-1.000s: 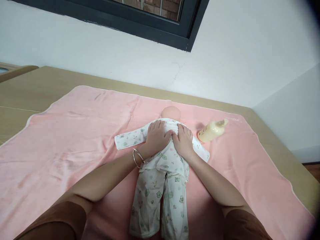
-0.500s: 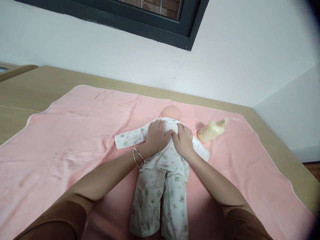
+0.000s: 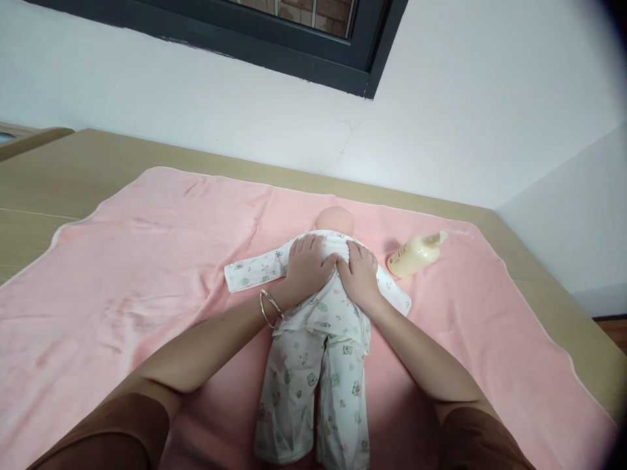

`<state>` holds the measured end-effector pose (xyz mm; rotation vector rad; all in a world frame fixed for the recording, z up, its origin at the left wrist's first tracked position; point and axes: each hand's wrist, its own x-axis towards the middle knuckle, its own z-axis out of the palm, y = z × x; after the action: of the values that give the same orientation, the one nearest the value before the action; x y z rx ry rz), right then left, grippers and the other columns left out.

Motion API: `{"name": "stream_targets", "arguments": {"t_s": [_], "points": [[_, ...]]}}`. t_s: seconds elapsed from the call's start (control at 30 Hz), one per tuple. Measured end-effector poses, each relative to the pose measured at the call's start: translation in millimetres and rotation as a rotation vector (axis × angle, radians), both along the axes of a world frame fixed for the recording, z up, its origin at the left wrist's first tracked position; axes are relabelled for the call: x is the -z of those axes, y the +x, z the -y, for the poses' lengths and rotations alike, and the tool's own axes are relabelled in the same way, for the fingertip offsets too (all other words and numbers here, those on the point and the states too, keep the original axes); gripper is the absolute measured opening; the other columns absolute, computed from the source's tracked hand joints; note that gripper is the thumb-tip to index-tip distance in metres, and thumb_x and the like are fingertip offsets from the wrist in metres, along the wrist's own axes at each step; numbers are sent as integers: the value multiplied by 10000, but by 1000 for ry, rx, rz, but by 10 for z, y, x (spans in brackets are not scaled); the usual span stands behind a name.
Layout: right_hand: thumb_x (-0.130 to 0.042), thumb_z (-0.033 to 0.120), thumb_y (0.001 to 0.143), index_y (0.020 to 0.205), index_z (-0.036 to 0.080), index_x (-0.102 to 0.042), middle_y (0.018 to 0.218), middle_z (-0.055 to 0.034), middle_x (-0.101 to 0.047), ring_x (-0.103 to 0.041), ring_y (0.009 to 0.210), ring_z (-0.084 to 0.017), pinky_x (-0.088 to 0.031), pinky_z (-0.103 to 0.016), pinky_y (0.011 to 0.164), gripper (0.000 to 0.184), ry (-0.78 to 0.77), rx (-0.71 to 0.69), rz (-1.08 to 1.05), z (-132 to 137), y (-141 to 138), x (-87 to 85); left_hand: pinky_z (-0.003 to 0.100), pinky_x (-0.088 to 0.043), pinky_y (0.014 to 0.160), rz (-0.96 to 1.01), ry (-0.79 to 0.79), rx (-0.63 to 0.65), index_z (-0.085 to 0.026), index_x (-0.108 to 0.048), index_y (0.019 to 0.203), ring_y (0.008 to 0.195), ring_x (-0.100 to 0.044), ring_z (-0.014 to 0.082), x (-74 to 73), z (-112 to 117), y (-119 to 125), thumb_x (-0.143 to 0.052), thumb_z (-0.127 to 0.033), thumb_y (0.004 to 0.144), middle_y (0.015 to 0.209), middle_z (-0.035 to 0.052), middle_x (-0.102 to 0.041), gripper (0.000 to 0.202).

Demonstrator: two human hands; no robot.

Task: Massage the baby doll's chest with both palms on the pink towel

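Observation:
A baby doll point(image 3: 335, 219) in a white printed sleepsuit point(image 3: 313, 365) lies lengthwise on a pink towel point(image 3: 147, 261), head away from me. My left hand point(image 3: 306, 267) lies flat on the doll's chest, fingers stretched toward the collar, a metal bangle point(image 3: 270, 309) on its wrist. My right hand point(image 3: 360, 274) rests beside it on the chest, fingers together and pressed on the cloth near the neckline. The thumbs nearly touch. The doll's empty left sleeve point(image 3: 249, 272) sticks out sideways.
A cream pump bottle point(image 3: 416, 254) lies on its side on the towel, right of the doll. The towel covers a light wooden tabletop point(image 3: 73, 163) against a white wall below a dark window frame point(image 3: 274, 46). The table's right edge drops off near the corner.

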<state>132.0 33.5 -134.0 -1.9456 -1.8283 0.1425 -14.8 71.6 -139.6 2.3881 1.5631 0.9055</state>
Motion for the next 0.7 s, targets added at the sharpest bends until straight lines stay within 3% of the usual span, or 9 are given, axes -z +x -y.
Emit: {"name": "stream_targets", "arguments": {"t_s": [0.23,0.37,0.47,0.6,0.7], "points": [[-375,329,989,1485,131,-476,1552,-167,-486,-394,1464,-307,-233,-557,1228,544,-4,-97,8,15,-9,-74,538,-343,1194,-79,-4,52,-123,-528,1399,1387,-486,332,-93,140,19,-370,-257,1013,1463,163,-573,438],[-344,235,991,1525,69,-420,1619,-190,-398,-337,1514,-325,-256,-553,1231,565,-80,-224,163,163,-38,-244,512,-331,1217,-229,-40,154,-77,-484,1465,1474,-406,352,-238,334,-22,-394,-195,988,1553,190,-489,500],[-362,260,1013,1509,70,-448,1592,-217,-431,-401,1476,-356,-304,-548,1204,538,-147,-294,328,322,-32,-406,510,-369,1194,-296,-45,239,-53,-483,1468,1471,-414,360,-346,407,-101,-431,-172,958,1538,219,-495,527],[-343,302,1037,1490,115,-475,1549,-205,-494,-513,1389,-350,-306,-573,1191,507,-207,-293,391,393,8,-532,491,-426,1156,-258,-84,313,-92,-606,1338,1403,-500,323,-438,265,-194,-421,-245,991,1442,202,-591,422],[-309,396,1065,1520,132,-441,1551,-191,-499,-468,1434,-357,-215,-638,1219,542,-217,-207,331,287,53,-520,468,-453,1132,-200,-151,257,-88,-648,1239,1314,-569,312,-429,56,-213,-435,-299,999,1358,192,-643,384]]}}
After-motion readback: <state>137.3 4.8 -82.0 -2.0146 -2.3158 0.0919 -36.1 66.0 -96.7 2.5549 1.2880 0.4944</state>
